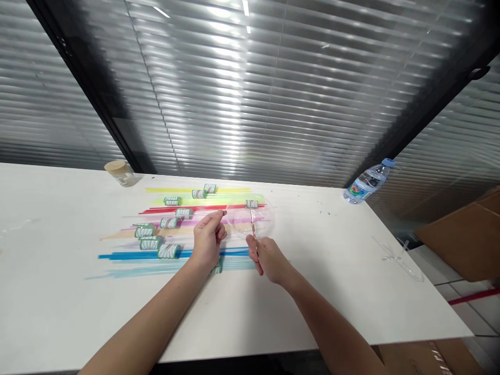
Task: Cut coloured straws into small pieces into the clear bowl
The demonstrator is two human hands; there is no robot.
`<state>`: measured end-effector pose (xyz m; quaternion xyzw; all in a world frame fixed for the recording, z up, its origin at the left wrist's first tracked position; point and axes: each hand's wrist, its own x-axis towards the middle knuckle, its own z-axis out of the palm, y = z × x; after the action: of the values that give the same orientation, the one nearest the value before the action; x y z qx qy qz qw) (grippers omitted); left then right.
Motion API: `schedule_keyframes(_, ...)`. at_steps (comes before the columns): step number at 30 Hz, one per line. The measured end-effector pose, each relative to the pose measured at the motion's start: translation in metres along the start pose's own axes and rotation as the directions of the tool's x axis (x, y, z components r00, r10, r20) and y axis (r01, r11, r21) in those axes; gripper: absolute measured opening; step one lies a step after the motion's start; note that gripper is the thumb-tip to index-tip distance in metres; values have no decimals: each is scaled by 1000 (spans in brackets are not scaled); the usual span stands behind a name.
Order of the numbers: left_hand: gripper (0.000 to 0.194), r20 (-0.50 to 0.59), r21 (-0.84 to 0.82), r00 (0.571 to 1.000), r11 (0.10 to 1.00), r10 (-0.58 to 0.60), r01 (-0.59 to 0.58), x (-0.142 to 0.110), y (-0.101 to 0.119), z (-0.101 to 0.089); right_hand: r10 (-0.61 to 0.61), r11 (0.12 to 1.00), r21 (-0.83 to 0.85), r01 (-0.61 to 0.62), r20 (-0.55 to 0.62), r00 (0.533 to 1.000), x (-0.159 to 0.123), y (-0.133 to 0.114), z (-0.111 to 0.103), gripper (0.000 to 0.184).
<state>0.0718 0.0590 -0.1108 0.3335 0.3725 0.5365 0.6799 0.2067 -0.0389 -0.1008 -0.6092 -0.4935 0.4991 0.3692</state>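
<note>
My left hand (209, 237) is closed in a pinch above the coloured strips, at the left edge of a looped clear strand (273, 216); the strand's end is hidden by the fingers. My right hand (269, 258) grips a slim pair of scissors (253, 229) with copper-coloured handles, blades pointing away from me across the loop. Beneath both hands lie bundles of long thin strips, among them blue strips (125, 255), red strips (156, 210) and yellow strips (167, 190). Green-and-white paper wrappers (169, 252) sit around or on several bundles.
On the white table (58, 297), a jar with a tan lid (122, 174) stands at the back left. A water bottle (367, 182) is at the back right, with tiny blue scraps (328, 212) nearby. Another clear strand (398, 259) lies near the right edge. Blinds (234, 94) rise behind.
</note>
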Motion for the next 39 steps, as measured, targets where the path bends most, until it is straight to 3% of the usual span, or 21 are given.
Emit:
schedule_keyframes(24,30,31,19,999,1000,-7,6,-2,0,1,18,999,44,-20,35,999,0,-2,0,71)
schedule_keyframes(39,32,-10,34,1000,999,7,-7,-1,-2,2,80,995,60,-83,48,996,-1,-8,2,60)
